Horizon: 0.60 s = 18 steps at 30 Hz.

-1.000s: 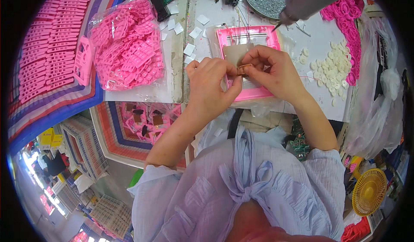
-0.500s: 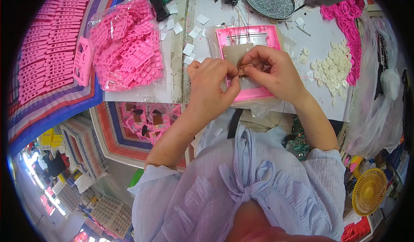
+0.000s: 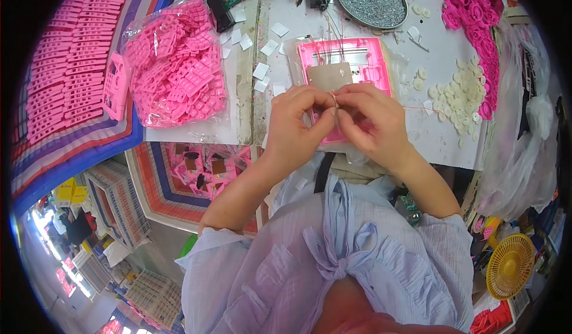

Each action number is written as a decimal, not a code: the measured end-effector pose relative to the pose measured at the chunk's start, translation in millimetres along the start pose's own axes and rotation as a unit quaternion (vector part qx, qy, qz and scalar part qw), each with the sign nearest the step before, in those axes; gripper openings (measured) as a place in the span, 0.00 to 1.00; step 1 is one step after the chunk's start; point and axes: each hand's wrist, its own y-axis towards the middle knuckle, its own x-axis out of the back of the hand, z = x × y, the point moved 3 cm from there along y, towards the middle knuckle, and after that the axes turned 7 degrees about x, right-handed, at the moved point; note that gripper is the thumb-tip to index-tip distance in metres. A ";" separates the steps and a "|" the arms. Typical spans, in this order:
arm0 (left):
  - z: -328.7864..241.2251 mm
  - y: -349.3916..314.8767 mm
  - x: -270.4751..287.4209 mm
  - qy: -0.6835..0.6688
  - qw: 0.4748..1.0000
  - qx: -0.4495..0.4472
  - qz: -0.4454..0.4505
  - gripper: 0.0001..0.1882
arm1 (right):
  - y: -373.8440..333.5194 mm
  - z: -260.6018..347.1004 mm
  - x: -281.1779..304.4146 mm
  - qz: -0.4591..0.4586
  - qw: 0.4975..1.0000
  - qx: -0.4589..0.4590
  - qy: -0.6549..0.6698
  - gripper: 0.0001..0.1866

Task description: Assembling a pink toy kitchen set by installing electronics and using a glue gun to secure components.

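Thin red wire [image 3: 335, 98] sits pinched between your fingertips, just above the near half of the pink plastic housing [image 3: 374, 66], which lies flat on the white surface [image 3: 441, 137] in front of you. A grey metal plate [image 3: 329, 76] rests in the housing, touching your knuckles. Keep the pinch close to the wire end and your wrists low and steady; pull lightly, since a thin lead like this looks easy to kink or snap.

Left hand [image 3: 296, 125]: fingers curled nearly shut, thumb and forefinger nipping the wire. Right hand [image 3: 372, 122]: same tight pinch, meeting the left at the wire; a red strand trails off to the right.

Left: a clear bag of pink parts [image 3: 173, 66]. Far: a round tray of screws [image 3: 370, 0]. Right: white discs [image 3: 459, 92].
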 end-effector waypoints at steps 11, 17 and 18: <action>11.0 5.4 8.8 -0.034 0.988 0.137 0.069 0.05 | -11.0 0.3 -2.4 0.008 0.993 0.109 -0.042 0.11; -1.0 27.0 18.7 -0.190 0.907 0.303 0.224 0.09 | -6.3 3.1 1.5 0.059 0.974 0.200 -0.092 0.13; -0.4 27.3 18.6 -0.176 0.911 0.291 0.233 0.09 | -6.2 3.2 1.7 0.071 0.970 0.209 -0.105 0.13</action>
